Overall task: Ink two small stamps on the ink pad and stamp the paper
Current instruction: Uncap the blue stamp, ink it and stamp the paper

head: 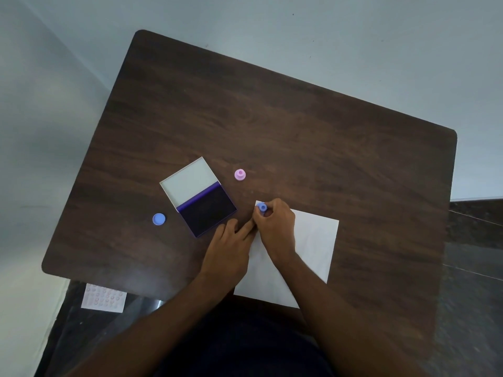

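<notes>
My right hand (pixel 275 227) grips a small blue stamp (pixel 262 207) and holds it upright on the far left corner of the white paper (pixel 313 240). Fingers spread, my left hand (pixel 231 240) lies flat on the paper's left edge, beside the ink pad. The ink pad (pixel 208 210) lies open left of the paper, its dark purple pad toward me and its white lid (pixel 190 179) folded back. A pink stamp (pixel 240 175) stands alone on the table beyond the paper. A blue round cap (pixel 159 219) lies left of the ink pad.
The dark wooden table (pixel 299 131) stands against a pale wall. A sheet with rows of small round marks (pixel 104 297) lies on the floor below the table's near left corner. Dark floor shows to the right.
</notes>
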### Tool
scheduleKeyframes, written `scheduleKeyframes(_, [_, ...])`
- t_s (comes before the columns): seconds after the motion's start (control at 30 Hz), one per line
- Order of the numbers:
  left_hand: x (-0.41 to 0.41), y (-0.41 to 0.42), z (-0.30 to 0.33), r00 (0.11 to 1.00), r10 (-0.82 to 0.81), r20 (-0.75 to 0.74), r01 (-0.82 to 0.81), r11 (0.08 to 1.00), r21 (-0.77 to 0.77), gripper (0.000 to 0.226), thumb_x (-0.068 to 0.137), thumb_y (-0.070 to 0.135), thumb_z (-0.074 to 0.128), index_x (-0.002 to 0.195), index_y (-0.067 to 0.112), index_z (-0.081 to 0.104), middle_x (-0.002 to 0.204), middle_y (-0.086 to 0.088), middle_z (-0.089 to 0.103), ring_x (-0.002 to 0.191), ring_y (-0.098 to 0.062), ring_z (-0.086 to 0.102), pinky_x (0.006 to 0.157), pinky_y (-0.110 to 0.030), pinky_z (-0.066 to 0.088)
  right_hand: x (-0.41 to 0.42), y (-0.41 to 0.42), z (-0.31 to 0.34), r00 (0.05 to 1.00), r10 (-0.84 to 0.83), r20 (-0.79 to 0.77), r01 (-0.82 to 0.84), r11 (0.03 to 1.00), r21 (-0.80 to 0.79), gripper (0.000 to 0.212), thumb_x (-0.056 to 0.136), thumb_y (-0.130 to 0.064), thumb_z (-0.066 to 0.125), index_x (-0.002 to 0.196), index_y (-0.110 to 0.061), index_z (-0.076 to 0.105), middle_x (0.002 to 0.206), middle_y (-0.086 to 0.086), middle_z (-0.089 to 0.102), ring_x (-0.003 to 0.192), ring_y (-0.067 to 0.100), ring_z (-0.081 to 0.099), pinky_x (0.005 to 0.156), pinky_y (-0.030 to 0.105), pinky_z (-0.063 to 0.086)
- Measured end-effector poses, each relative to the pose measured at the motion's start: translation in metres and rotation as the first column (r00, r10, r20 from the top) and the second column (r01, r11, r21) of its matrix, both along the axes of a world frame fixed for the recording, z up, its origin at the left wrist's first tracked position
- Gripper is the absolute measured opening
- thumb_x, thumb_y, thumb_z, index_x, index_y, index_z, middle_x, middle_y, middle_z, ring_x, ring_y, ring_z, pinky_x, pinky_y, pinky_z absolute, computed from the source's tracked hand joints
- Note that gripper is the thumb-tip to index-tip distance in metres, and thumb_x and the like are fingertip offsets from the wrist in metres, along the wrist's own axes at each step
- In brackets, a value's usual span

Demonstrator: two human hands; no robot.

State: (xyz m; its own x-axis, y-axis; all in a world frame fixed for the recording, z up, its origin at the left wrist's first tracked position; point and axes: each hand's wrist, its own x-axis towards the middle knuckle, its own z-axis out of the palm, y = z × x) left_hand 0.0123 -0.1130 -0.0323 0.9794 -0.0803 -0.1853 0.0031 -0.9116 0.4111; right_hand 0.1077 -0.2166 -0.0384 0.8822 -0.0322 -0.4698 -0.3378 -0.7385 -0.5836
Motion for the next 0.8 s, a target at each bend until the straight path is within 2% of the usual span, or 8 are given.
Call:
scheduleKeyframes(0.17, [0.0003,-0.0010,0.0001,0.999,0.029,0.025,-0.028,0.999,-0.028,0.054,0.067,0.025,0.086,0.116,0.011,0.070,0.110,-0.009,0.073,0.089,-0.030,0.070,0.085,-0.044,0.054,0.0043,-0.0012,0.0031,0.999,0.023,-0.029,-0.023,1.000,-0.016,0.029,0.088,-0.032,0.063,0.097,-0.005,0.061,0.101,0.012,0.067,0.077,0.012,0.051,0.076,0.020,0.040])
scheduleKeyframes(0.33, [-0.0011,-0.0024,0.0001,0.999,0.037,-0.034,-0.037,0.999,-0.016,0.051,0.077,0.027,0.078,0.125,0.013,0.065,0.120,-0.008,0.070,0.099,-0.029,0.067,0.092,-0.040,0.050,0.0072,0.0003,0.0042,0.998,0.019,-0.053,-0.020,1.000,-0.017,0.027,0.087,-0.033,0.064,0.095,-0.007,0.060,0.099,0.010,0.067,0.073,0.012,0.051,0.073,0.020,0.040])
scheduleKeyframes(0.53, [0.0009,-0.0034,0.0031,0.997,0.054,-0.057,-0.055,0.998,-0.023,0.051,0.076,0.027,0.080,0.123,0.013,0.066,0.118,-0.008,0.070,0.098,-0.030,0.067,0.091,-0.040,0.051,0.0065,-0.0003,0.0022,0.998,0.029,-0.049,-0.030,0.999,-0.013,0.027,0.087,-0.033,0.064,0.095,-0.007,0.060,0.100,0.011,0.067,0.069,0.010,0.048,0.073,0.019,0.038])
scheduleKeyframes(0.67, [0.0000,-0.0034,0.0031,0.995,0.072,-0.075,-0.075,0.997,-0.036,0.050,0.082,0.028,0.074,0.129,0.014,0.062,0.125,-0.007,0.067,0.104,-0.029,0.064,0.097,-0.040,0.047,0.0062,0.0002,0.0010,0.999,0.028,-0.045,-0.029,0.999,-0.014,0.025,0.086,-0.033,0.065,0.092,-0.010,0.058,0.098,0.010,0.067,0.062,0.008,0.045,0.072,0.019,0.037])
scheduleKeyframes(0.8, [0.0009,-0.0036,0.0037,0.993,0.064,-0.096,-0.067,0.997,-0.034,0.050,0.083,0.027,0.073,0.129,0.014,0.061,0.125,-0.008,0.066,0.104,-0.030,0.063,0.096,-0.040,0.047,0.0063,-0.0001,0.0013,0.999,0.038,-0.037,-0.039,0.999,-0.022,0.026,0.085,-0.033,0.066,0.092,-0.009,0.059,0.098,0.010,0.068,0.066,0.009,0.047,0.072,0.020,0.038])
